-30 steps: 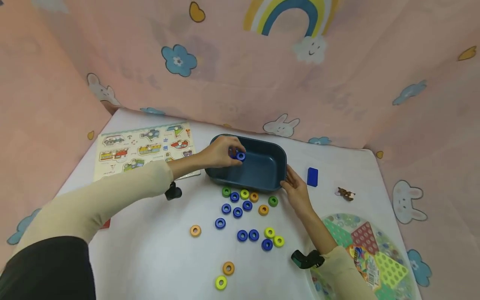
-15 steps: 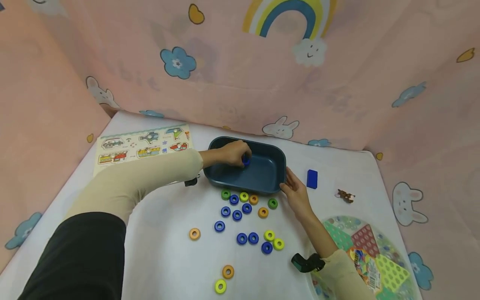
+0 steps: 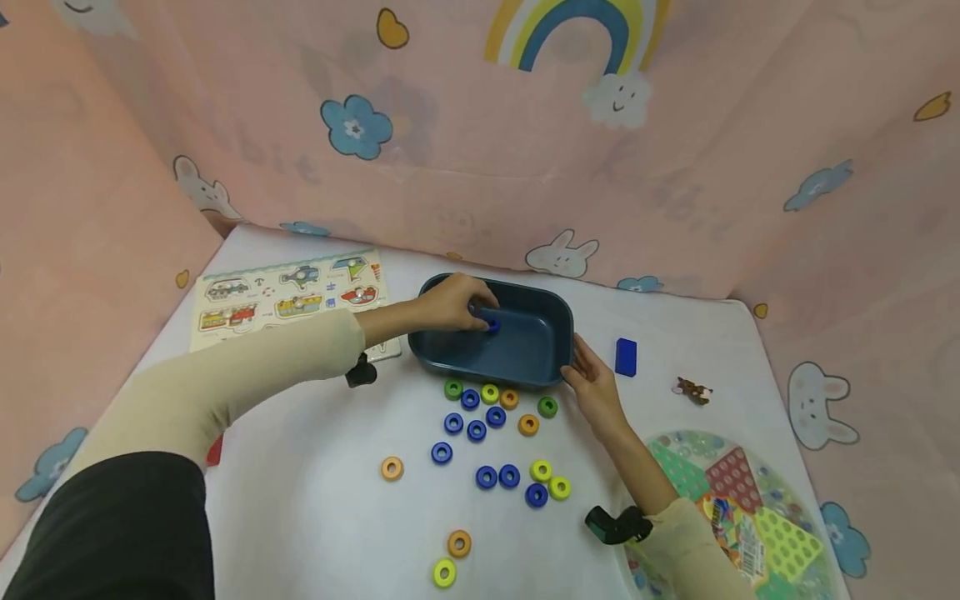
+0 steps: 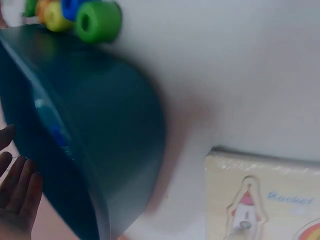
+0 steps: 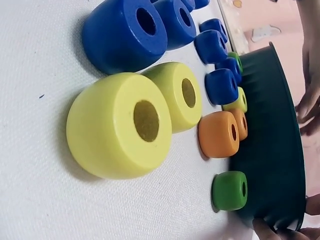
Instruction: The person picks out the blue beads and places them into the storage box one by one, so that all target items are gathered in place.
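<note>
Blue bead (image 3: 493, 326) is inside the tray (image 3: 531, 333), just by my left hand (image 3: 453, 302): fingers loosely parted, seemingly holding nothing. My right hand (image 3: 594, 390) grips the tray's right end. Tip: brace it there, release low so nothing bounces.

Picture puzzle board (image 3: 300, 292), blue block (image 3: 626, 357), small brown figure (image 3: 693, 390), multicoloured disc (image 3: 742, 500), pink printed cloth (image 3: 465, 183) behind

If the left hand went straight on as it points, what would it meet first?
The left hand would probably meet the blue ring inside the tray; depth is unclear, so it might pass above.
</note>
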### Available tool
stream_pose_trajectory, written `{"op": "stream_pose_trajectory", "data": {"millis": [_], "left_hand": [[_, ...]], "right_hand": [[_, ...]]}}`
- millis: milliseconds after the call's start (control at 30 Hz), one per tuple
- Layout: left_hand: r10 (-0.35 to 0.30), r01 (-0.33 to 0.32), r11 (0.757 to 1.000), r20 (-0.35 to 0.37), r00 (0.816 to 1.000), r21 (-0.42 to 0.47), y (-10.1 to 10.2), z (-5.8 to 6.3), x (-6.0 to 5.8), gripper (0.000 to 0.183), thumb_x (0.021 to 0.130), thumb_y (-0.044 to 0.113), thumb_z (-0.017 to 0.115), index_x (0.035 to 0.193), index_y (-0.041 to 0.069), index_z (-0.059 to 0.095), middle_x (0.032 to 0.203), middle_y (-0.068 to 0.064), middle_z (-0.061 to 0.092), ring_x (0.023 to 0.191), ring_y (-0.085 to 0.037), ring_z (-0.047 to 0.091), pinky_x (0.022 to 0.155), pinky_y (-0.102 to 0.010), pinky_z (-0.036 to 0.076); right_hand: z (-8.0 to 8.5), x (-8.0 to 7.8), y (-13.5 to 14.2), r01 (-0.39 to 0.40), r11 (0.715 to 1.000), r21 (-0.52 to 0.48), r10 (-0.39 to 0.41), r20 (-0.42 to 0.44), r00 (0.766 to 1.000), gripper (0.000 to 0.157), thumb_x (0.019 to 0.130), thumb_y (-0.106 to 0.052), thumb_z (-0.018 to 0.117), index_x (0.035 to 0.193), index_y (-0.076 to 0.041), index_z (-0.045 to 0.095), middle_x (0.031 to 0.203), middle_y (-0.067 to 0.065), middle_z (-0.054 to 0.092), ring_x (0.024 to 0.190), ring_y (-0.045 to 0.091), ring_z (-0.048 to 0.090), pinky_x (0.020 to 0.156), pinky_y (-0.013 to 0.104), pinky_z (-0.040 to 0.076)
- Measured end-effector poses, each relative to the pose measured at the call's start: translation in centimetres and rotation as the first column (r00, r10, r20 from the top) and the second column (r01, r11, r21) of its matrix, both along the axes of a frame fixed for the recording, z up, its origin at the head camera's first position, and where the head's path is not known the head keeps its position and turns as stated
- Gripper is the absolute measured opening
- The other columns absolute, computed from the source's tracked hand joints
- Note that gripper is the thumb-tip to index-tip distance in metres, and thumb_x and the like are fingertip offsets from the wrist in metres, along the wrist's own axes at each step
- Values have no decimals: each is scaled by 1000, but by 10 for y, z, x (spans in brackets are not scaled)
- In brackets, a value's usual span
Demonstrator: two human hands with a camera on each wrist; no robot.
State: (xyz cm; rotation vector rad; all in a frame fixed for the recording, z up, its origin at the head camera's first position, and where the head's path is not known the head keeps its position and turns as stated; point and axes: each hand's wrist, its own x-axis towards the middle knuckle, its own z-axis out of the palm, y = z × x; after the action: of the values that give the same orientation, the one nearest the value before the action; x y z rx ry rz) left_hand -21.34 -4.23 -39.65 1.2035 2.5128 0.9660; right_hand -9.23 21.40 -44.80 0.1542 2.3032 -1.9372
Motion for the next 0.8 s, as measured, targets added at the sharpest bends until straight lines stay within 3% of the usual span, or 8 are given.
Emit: {"op": "stream_pose_trajectory", "data": {"millis": [167,333,433,533,667,800], "left_hand": [[17,-23,993,49,999,113,-22,12,23,30,75,10,77,103,3,68,100,-8,65,85,-22,62,70,-24,51],[32,-59,977,133,991,206,-44,20,53,30,76,15,77,104,8,69,98,2,64,83,-16,61,74,-31,52],[38,-90,960,194,980,266,-57,19,74,31,76,16,77,104,8,68,98,1,65,83,-14,61,75,-34,51],[40,-114,951,253,967,287,-64,8,97,32,76,17,77,105,7,67,98,-1,65,84,-17,61,75,-34,51],[57,-148,954,326,944,262,-65,-18,128,40,74,18,78,109,4,65,102,-6,64,89,-22,60,78,-35,51],[73,-152,963,325,943,224,-59,-46,153,46,70,15,81,112,4,64,103,-6,63,90,-21,58,77,-34,50]], "right_hand": [[1,-1,-1,-4,1000,3,4,2,1000,59,94,-3,46,147,-11,21,148,8,27,131,20,33,96,29,37],[1,-1,-1,-9,1000,-7,9,-10,1000,59,94,-1,46,147,-9,21,148,10,28,131,21,32,96,29,38],[2,-2,-1,-8,1000,-10,8,-8,1000,58,94,-2,46,147,-11,22,148,8,27,131,20,33,96,27,38],[3,-3,-1,-10,1000,-11,10,-5,1000,58,94,-2,46,147,-11,22,148,7,27,131,19,32,96,28,37],[5,-4,-1,-3,1000,-11,3,8,1000,59,94,-2,46,147,-11,22,148,7,27,130,18,33,97,28,37],[6,-3,0,7,1000,-19,-7,16,1000,59,94,-2,46,147,-11,22,148,7,27,130,19,33,96,27,38]]}}
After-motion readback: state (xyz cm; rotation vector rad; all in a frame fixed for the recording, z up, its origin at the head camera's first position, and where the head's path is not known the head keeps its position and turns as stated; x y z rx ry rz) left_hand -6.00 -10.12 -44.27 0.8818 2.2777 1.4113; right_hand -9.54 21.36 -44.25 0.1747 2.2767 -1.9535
